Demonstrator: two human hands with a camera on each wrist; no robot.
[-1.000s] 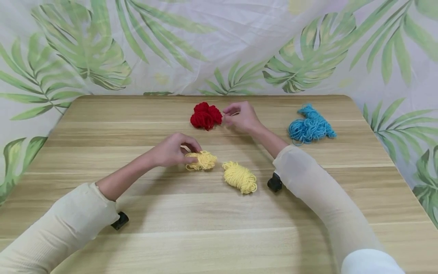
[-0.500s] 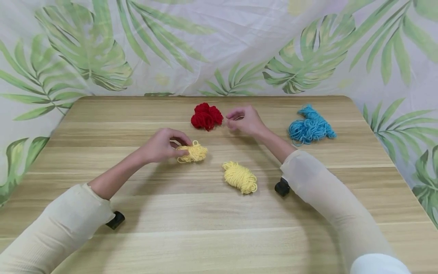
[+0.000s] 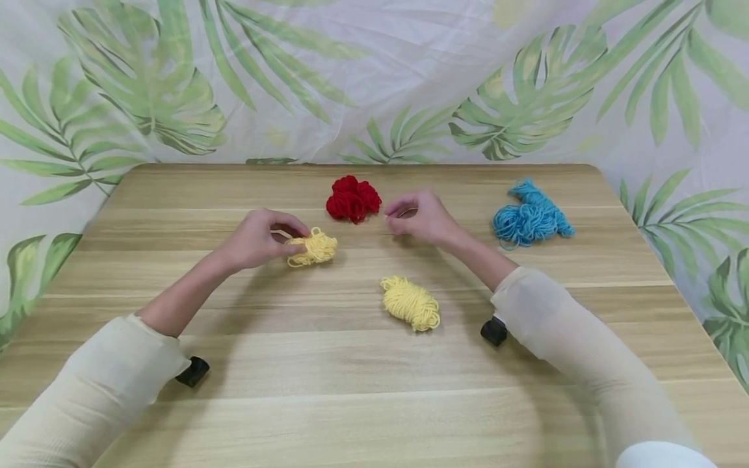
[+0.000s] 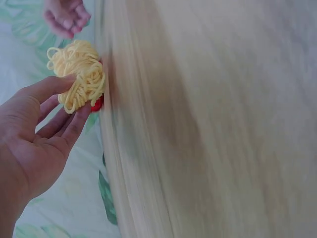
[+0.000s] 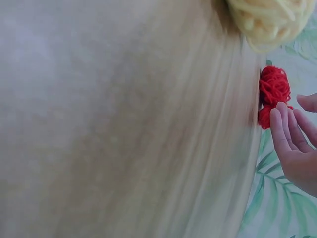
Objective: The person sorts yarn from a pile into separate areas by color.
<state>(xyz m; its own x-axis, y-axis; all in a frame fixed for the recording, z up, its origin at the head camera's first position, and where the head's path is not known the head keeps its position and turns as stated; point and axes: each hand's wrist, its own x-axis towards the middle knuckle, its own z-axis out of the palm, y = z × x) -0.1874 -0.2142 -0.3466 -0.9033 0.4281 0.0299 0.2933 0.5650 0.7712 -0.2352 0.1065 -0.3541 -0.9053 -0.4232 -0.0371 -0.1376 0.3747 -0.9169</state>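
Note:
Between thumb and fingers, my left hand (image 3: 266,239) pinches a small skein of yellow yarn (image 3: 316,248), loose loops sticking out of it. The left wrist view shows the same yellow skein (image 4: 81,74) held by the fingertips. My right hand (image 3: 426,218) hangs just right of a red yarn bundle (image 3: 353,199), its relaxed fingers holding nothing. In the right wrist view those fingertips overlap the red bundle (image 5: 274,87). A second yellow skein (image 3: 411,303) lies on the wooden table (image 3: 328,416), nearer the front than both hands.
Blue yarn (image 3: 532,214) lies in a bent heap at the back right of the table. Behind the far edge hangs a white cloth (image 3: 409,78) with green leaf prints. A black wrist device (image 3: 193,372) pokes out under the left sleeve (image 3: 117,370), another under the right.
My left hand has carried the yellow skein left and toward the back. The right hand has drawn slightly back from the red bundle. Red, blue and second yellow yarn stay put.

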